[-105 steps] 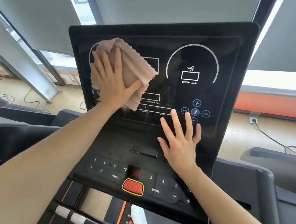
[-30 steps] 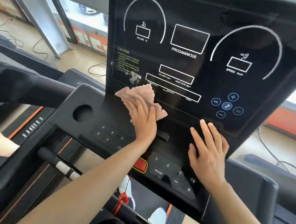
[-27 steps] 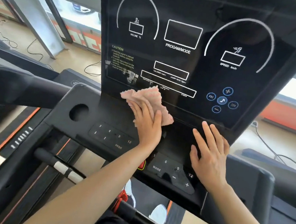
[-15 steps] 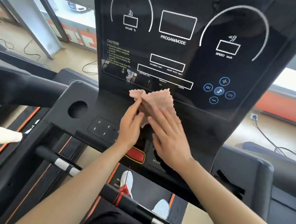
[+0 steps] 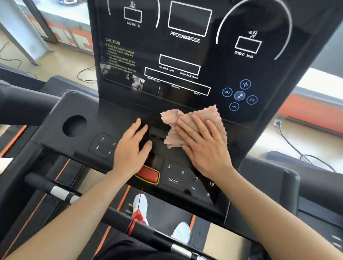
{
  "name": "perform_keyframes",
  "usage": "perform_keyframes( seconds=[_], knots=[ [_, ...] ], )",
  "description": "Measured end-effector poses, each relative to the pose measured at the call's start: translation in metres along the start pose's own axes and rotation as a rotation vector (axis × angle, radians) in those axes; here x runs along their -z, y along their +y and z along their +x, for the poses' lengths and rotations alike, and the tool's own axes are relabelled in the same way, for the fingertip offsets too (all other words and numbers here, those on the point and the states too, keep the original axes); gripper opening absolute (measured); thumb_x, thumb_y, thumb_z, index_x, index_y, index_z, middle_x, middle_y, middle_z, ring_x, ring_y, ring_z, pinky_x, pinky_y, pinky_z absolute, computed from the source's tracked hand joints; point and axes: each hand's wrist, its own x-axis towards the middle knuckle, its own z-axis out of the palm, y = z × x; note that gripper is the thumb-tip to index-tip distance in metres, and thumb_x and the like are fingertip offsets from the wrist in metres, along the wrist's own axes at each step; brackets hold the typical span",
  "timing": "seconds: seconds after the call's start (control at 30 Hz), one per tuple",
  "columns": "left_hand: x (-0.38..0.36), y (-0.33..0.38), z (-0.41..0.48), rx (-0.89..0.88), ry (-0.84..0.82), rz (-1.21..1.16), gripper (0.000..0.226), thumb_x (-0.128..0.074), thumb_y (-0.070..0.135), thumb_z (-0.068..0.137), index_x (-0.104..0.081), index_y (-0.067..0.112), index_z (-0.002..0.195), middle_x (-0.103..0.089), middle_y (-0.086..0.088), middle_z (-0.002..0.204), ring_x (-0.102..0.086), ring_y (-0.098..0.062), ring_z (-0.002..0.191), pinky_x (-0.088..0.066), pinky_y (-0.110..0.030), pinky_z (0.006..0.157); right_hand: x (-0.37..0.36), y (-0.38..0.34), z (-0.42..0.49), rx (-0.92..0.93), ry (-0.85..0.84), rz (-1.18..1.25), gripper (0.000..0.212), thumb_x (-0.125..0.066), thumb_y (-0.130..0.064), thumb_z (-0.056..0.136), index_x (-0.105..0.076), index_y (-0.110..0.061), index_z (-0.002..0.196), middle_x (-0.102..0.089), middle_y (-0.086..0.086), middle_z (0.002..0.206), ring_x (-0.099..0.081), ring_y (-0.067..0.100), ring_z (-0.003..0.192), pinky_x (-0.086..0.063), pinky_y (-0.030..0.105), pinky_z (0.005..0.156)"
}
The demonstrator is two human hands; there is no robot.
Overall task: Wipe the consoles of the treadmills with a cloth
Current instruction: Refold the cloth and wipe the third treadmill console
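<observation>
Right hand (image 5: 204, 145) lies flat, fingers spread, pressing the crumpled pink cloth (image 5: 196, 122) to the black treadmill console (image 5: 185, 72); left hand (image 5: 132, 147) rests open, empty. Probably next: sweeping toward the keypad.

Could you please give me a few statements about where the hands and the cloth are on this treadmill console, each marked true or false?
1. The right hand presses the cloth flat. True.
2. The left hand holds the cloth. False: it rests bare on the console.
3. The cloth covers the round blue buttons. False: it lies below them.
4. The red button sits between the wrists. True.
</observation>
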Motion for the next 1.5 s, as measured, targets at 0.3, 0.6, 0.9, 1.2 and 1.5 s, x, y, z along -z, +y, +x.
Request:
perform_keyframes(
  seconds=[0.3,0.6,0.9,1.2,1.5],
  knots=[
    [0.004,0.006,-0.003,0.031,-0.061,0.067,0.058,-0.060,0.028,0.101,-0.043,0.022,0.156,-0.021,0.008,0.171,-0.018,-0.014,0.158,-0.023,-0.040,0.123,-0.008,0.040,-0.090,-0.148,-0.034,0.085,0.066,-0.043,-0.021,0.104,-0.016,-0.021,0.164,-0.012,-0.002,0.172,-0.006,0.026,0.160,-0.010,0.050,0.129],
    [0.006,0.008,-0.008,0.023,-0.127,0.110,0.065,-0.060,0.029,0.101,-0.033,0.023,0.160,-0.013,0.008,0.173,-0.012,-0.014,0.159,-0.022,-0.049,0.124,-0.008,0.012,-0.130,-0.206,-0.219,0.315,0.064,-0.032,-0.058,0.104,-0.018,-0.036,0.162,-0.003,0.003,0.173,0.007,0.031,0.159,-0.008,0.061,0.126],
    [0.014,-0.017,-0.002,-0.060,-0.205,0.114,0.064,-0.061,0.035,0.100,-0.037,0.023,0.158,-0.014,0.012,0.172,-0.009,-0.008,0.159,-0.030,-0.048,0.124,0.010,-0.005,-0.139,-0.349,-0.328,0.432,0.068,-0.023,-0.067,0.100,-0.025,-0.034,0.160,-0.013,-0.006,0.171,0.018,0.027,0.158,-0.006,0.057,0.128],
    [0.027,-0.033,0.002,-0.149,-0.287,0.065,0.067,-0.064,0.038,0.096,-0.041,0.024,0.157,-0.014,0.016,0.171,-0.008,-0.001,0.157,-0.031,-0.039,0.120,0.008,-0.026,-0.057,-0.069,-0.427,0.394,0.065,-0.017,-0.066,0.102,-0.012,-0.041,0.162,0.001,-0.011,0.172,0.017,0.027,0.158,0.011,0.054,0.127],
    [0.066,-0.088,-0.007,0.055,0.077,0.060,0.071,-0.065,0.041,0.080,-0.057,0.012,0.144,-0.052,-0.005,0.154,-0.042,-0.029,0.146,-0.037,-0.051,0.118,0.007,-0.050,0.012,0.059,-0.475,0.315,0.067,-0.013,-0.064,0.102,-0.024,-0.033,0.161,-0.015,-0.004,0.171,-0.009,0.032,0.159,-0.012,0.058,0.126]
  ],
)
